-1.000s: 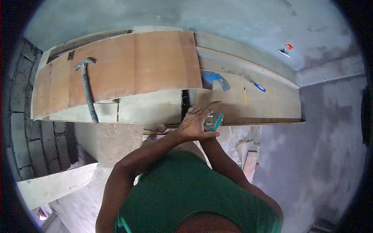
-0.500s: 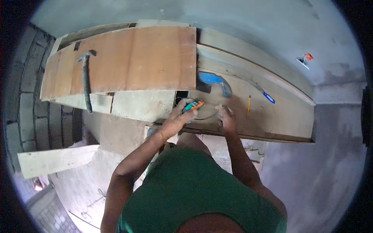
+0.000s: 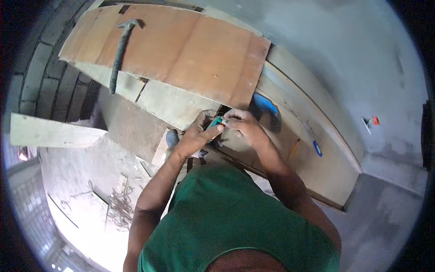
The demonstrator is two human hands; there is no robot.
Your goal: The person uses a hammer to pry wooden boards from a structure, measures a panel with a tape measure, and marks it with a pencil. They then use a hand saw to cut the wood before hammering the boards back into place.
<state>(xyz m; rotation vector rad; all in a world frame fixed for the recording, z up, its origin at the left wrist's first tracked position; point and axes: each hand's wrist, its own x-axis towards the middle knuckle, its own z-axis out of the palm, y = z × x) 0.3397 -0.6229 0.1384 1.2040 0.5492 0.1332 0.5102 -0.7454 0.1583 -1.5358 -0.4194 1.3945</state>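
Two hands: our left hand [image 3: 195,137] is wrapped around the teal tape measure [image 3: 216,121]; our right hand [image 3: 247,127] meets it with bent fingers, though we cannot tell whether they pinch it.
Tape measure: we have it in front of us, near the close edge of the brown plywood sheet [image 3: 190,50].
Hammer [image 3: 120,56]: it lies across the sheet, its handle overhanging the edge.
Pale boards [image 3: 328,179]: on these, to our right, we see a yellow pencil [image 3: 294,148] and a blue-handled tool [image 3: 317,148].
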